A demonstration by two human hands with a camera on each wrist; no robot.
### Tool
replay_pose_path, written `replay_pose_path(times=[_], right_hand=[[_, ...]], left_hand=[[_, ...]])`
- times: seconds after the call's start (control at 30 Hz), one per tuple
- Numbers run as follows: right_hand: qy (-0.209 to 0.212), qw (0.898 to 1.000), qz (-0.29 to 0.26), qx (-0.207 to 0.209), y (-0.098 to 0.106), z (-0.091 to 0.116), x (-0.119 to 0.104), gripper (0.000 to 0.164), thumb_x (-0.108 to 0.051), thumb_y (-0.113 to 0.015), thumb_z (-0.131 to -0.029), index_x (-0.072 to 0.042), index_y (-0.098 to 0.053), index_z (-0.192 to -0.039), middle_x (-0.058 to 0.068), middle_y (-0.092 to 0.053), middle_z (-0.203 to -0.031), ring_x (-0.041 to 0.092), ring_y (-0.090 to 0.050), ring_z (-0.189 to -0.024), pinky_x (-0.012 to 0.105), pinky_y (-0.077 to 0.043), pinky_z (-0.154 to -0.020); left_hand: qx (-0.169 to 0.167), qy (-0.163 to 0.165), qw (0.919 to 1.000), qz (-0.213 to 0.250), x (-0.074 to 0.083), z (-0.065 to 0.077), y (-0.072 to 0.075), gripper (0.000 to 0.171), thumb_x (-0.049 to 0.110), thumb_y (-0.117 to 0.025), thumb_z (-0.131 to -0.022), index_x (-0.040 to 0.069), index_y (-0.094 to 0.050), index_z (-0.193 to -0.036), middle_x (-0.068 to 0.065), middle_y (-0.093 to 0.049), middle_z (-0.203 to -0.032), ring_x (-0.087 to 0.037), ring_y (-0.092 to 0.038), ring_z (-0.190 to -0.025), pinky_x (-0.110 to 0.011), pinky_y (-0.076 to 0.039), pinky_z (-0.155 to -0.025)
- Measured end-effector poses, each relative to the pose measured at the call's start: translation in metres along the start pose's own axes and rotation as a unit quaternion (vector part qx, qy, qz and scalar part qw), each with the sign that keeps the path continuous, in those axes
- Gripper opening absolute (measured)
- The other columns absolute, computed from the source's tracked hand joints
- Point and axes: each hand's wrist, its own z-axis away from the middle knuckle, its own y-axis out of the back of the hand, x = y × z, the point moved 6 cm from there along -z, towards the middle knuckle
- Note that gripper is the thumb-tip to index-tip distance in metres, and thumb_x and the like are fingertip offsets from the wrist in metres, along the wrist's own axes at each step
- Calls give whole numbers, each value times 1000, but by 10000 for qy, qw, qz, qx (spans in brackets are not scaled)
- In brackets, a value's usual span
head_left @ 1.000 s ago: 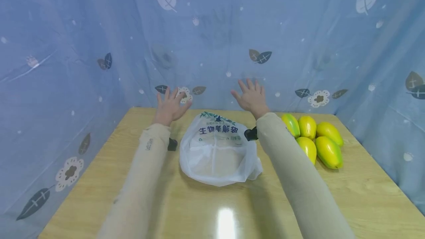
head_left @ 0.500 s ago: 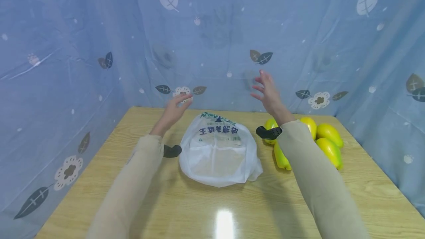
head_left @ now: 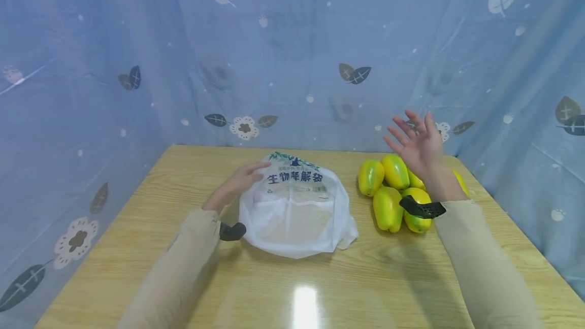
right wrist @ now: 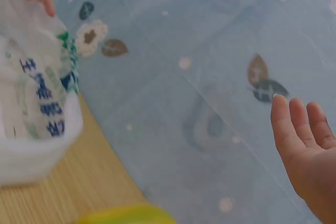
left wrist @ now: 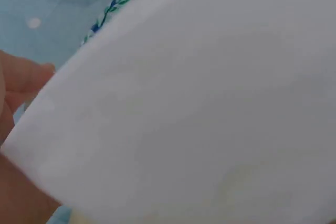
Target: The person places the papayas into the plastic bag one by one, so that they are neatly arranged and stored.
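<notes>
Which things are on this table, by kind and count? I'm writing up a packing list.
White plastic bag with blue print: 1
Yellow-green oval fruits: 6 (two show only in part behind the right hand, so one more could be hidden)
Total on the wooden table: 7

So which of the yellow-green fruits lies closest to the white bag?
The leftmost fruit in the cluster, at its back-left corner. It is the one lying nearest the white bag; the others sit further right, partly under the raised right hand.
</notes>
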Motion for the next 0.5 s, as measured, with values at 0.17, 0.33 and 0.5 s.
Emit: replay_pose_path(times=[0.17,0.33,0.5], right_hand=[[-29,9984,-569,0,26,18,-18,45,-35,-56,-94,-11,-50,-133,13,-52,-130,32,-48,-122,49,-36,-105],[-60,9954,-943,138,52,33,-32,41,-33,-56,-95,-9,-53,-129,13,-50,-133,34,-48,-122,52,-36,-104],[50,9963,-817,268,71,44,-43,42,-34,-54,-95,-10,-51,-129,13,-50,-130,34,-49,-119,51,-39,-102]], left_hand=[[133,248,9992,276,-8,-1,-4,52,7,-34,-97,9,-32,-149,-19,-21,-154,-39,-28,-135,-55,-30,-106],[274,402,9972,570,-14,-3,-4,58,1,-29,-93,6,-27,-150,-24,-30,-148,-41,-50,-116,-44,-53,-84],[349,499,9965,568,-15,1,1,59,1,-28,-92,5,-24,-151,-27,-34,-144,-42,-55,-106,-39,-56,-77]])
